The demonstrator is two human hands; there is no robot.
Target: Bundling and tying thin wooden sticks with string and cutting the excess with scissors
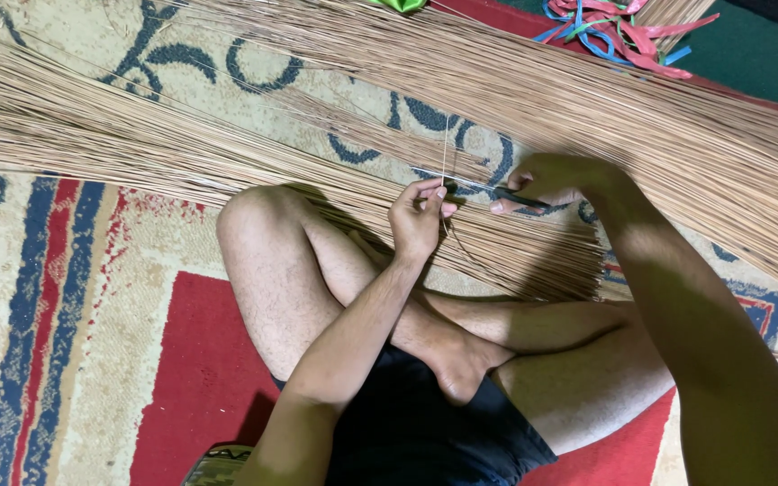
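Crossed over dark shorts (425,432), our bare legs (317,270) rest on a red, cream and blue patterned rug (65,297). Just beyond the knees, our left hand (418,214) pinches one thin pale stick (446,153) upright between closed fingertips, while our right hand (551,180) is closed around a small dark knife (508,193), its blade touching that stick. Past both hands, heaps of similar sticks (587,99) fan across the rug; which are already trimmed we cannot tell. Farthest away lie tangled red and blue ribbons (623,31).

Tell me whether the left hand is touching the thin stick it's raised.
Touching. The head view shows the left hand pinching the thin stick between its fingertips, no gap visible.
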